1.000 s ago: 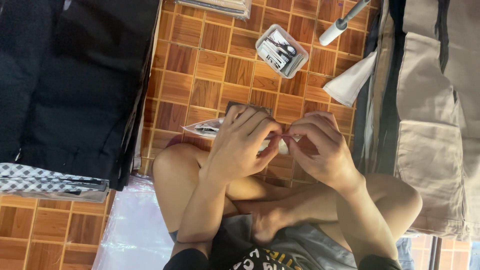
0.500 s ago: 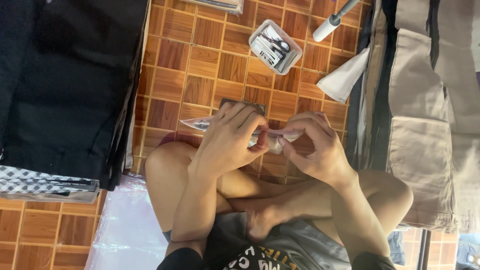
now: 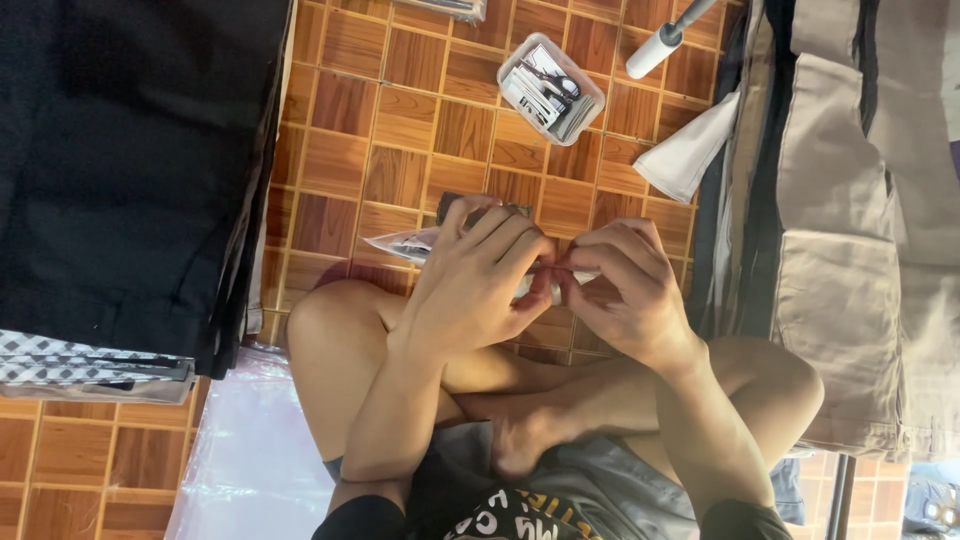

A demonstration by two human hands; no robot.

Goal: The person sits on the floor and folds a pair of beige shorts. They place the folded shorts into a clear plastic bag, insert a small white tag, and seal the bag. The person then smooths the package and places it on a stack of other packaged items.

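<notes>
Head camera looks down on a person seated cross-legged on a brown tiled floor [image 3: 400,150], with both hands raised together over the knees. Left hand [image 3: 480,285] and right hand [image 3: 625,290] meet fingertip to fingertip, each pinching a small clear plastic packet [image 3: 405,243] that stretches between them; most of the packet is hidden behind the fingers, and only its pale left end and a sliver near the right hand show. What it contains cannot be made out. A small dark object [image 3: 470,203] lies on the floor just beyond the left fingers, partly covered by them.

Further out on the tiles sits a clear plastic box [image 3: 550,88] holding small metal tools and cards, well apart from the hands. Near it to the right lies a white lint roller [image 3: 662,45] and a folded white sheet [image 3: 690,150]. A stack of black folded fabric [image 3: 130,160] fills the left side, resting on a checked cloth [image 3: 80,360]. Beige garments [image 3: 850,250] are piled along the right edge. A clear plastic bag [image 3: 250,450] lies beside the left knee.
</notes>
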